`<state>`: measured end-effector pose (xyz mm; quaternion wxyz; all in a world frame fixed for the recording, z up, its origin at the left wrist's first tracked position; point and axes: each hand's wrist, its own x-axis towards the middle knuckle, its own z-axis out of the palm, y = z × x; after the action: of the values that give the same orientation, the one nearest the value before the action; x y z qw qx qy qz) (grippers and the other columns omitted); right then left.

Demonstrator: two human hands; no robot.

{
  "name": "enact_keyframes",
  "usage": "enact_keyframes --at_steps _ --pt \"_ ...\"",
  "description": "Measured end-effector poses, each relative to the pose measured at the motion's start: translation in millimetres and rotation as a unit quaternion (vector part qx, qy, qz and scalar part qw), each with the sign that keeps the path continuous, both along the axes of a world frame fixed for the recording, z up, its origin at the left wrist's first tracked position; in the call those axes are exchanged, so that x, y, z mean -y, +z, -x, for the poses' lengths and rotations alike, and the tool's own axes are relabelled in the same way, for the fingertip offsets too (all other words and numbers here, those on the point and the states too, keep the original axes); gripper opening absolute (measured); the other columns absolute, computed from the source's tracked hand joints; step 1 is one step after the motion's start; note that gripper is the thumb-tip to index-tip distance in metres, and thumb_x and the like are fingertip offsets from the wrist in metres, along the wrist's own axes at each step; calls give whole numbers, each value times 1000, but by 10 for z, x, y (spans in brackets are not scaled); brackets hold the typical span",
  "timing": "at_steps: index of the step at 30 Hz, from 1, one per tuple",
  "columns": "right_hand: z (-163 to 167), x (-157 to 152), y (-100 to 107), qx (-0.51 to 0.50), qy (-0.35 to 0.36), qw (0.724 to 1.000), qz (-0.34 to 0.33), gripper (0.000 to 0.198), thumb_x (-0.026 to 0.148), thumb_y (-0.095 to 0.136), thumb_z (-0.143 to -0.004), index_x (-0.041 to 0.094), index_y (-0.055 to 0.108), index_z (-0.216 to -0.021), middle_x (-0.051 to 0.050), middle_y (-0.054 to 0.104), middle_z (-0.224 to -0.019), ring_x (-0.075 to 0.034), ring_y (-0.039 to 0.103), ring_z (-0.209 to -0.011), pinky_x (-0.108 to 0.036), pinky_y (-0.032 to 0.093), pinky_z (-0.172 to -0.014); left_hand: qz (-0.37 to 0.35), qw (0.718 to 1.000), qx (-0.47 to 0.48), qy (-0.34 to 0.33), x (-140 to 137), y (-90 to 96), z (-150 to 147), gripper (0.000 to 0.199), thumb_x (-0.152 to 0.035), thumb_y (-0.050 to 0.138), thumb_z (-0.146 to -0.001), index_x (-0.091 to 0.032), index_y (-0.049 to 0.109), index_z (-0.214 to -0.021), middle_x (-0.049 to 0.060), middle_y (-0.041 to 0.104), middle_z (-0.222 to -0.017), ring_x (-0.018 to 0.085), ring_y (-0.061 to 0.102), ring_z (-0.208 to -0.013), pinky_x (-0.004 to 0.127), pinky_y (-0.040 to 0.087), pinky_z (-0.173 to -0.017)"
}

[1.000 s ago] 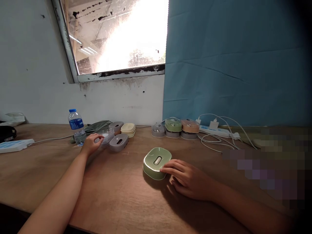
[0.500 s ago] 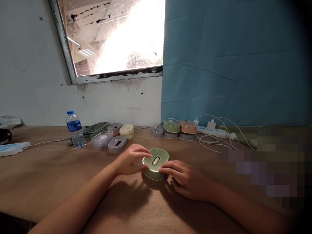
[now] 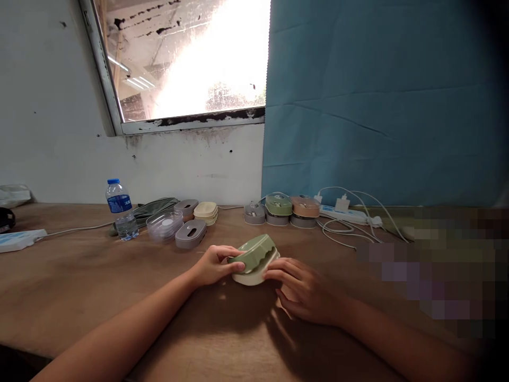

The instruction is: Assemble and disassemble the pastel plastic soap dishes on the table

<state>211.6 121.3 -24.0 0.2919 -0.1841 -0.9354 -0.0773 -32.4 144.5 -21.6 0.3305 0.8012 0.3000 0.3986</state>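
In our left hand (image 3: pixel 211 266) we grip the green cover (image 3: pixel 255 251), thumb on the side nearest us and fingers behind. The cover is tilted, its wavy edge raised toward our right hand (image 3: pixel 306 291), above the cream base (image 3: pixel 249 279), which sits between our two hands on the worktop (image 3: pixel 222 334). Our right hand is bent at the fingers, with the fingertips at the base's rim; we cannot tell whether it grips the rim or only rests there. Its thumb is spread away below the fingers.

Just beyond our left hand we see a grey slotted cover (image 3: pixel 191 235), with clear containers (image 3: pixel 164 225) to its left and a stack of cream pieces (image 3: pixel 205 211) behind it. Farther left of that hand, a water bottle (image 3: pixel 121 209) stands upright beside a dark green cloth item (image 3: pixel 156 212). Well beyond our right hand sit a grey box (image 3: pixel 254 214), a green box (image 3: pixel 279 205) and an orange box (image 3: pixel 305 206), the last two each on top of another grey one. Right of these, white cables (image 3: pixel 337 229) lie coiled before a power strip (image 3: pixel 347 215).
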Motion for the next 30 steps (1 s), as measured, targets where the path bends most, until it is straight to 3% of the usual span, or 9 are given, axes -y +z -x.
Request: enact_keyframes --at_steps 3,6,9,11,14,17,30 --pt "1 -2 0 19 0 1000 13 29 11 46 -77 16 53 -105 -10 61 -98 -18 56 -83 -32 47 -74 2 998 34 46 -36 8 39 41 -41 53 -81 -10 63 -105 10 67 -91 18 59 -77 28 47 -68" --pt "-5 -17 -8 38 -1 999 27 29 12 45 -78 16 54 -105 -10 61 -99 -18 55 -80 -31 46 -71 -127 984 -16 128 -90 82 195 37 -38 52 -82 -13 61 -108 9 65 -94 19 58 -83 30 46 -74" --pt "-12 -30 -15 56 5 998 41 26 13 46 -78 18 57 -101 -9 61 -96 -19 55 -82 -33 44 -75 -269 936 -114 198 -178 171 494 32 -33 50 -83 -18 59 -109 9 61 -104 21 53 -98 34 40 -89" --pt "-15 -34 -20 62 8 997 51 26 12 46 -78 18 57 -99 -8 61 -94 -19 54 -83 -33 44 -76 -310 904 -166 245 -252 203 729 30 -32 46 -86 -18 57 -109 9 61 -104 21 52 -100 36 38 -92" --pt "-16 -34 -21 65 11 996 60 26 11 46 -77 19 58 -98 -8 61 -93 -19 53 -83 -32 43 -75 -318 875 -236 280 -357 195 1034 31 -32 40 -88 -16 55 -109 9 61 -102 21 53 -98 37 38 -91" --pt "-12 -29 -14 68 11 995 67 25 10 45 -77 19 58 -97 -8 61 -92 -18 53 -83 -32 43 -75 -302 864 -303 266 -431 144 1212 32 -32 37 -88 -16 54 -110 9 61 -103 21 53 -99 37 39 -91" --pt "-14 -37 -16 68 10 995 73 26 11 45 -78 19 58 -99 -8 61 -93 -18 53 -85 -32 43 -78 -247 868 -361 236 -561 -12 1324 37 -33 36 -87 -12 54 -113 12 60 -111 22 54 -104 36 41 -91"
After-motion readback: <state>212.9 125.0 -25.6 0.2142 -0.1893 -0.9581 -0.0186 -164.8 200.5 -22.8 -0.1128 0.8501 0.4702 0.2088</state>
